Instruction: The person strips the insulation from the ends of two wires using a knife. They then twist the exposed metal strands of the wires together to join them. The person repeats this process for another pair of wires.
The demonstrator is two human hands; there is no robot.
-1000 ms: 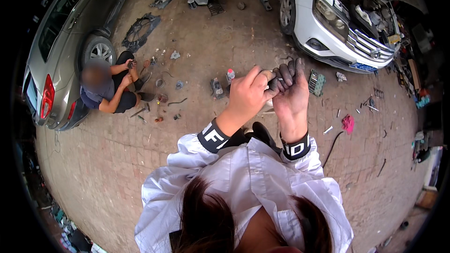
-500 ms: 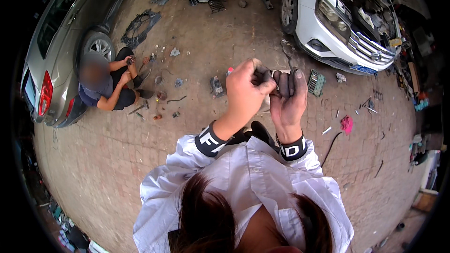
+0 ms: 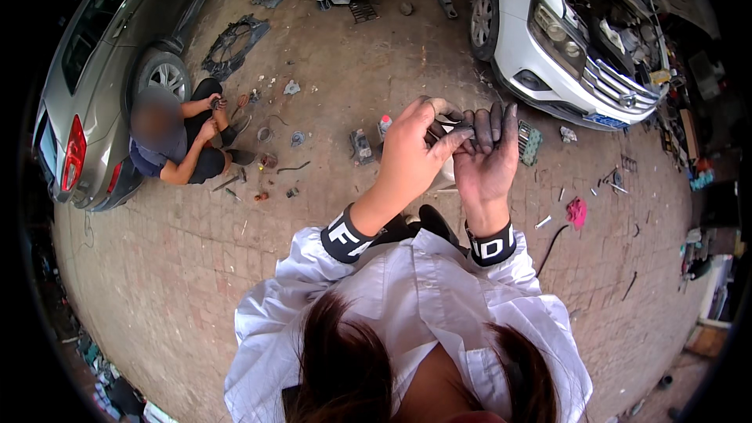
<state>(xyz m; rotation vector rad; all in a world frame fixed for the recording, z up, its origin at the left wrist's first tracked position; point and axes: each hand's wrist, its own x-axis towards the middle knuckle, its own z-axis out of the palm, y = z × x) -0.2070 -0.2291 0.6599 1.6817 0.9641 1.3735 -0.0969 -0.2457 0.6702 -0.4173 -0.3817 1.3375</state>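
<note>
My left hand (image 3: 411, 145) and my right hand (image 3: 486, 172) are raised together in front of my chest, their fingertips meeting. Dark grime covers the fingers of both. The left thumb and fingers are pinched together close to the right fingertips. On the right, the palm faces me and the fingers curl inward. Whatever small thing lies between the fingertips is too hidden to name. Partly behind my left wrist stands a bottle (image 3: 385, 124) with a red cap, beside a grey metal part (image 3: 361, 146) on the floor.
A person (image 3: 176, 133) sits at the left by the wheel of a grey car (image 3: 102, 110), handling a small dark part. At the right stands a white car (image 3: 521, 47), bonnet raised. A green tool case (image 3: 530, 145), pink cloth (image 3: 576, 212) and fan shroud (image 3: 233, 47) lie on the brick floor.
The fingers of both hands have shifted against each other, with the right fingers now standing more upright. A thin dark strip seen above my right hand no longer shows. The red-capped bottle is less covered.
</note>
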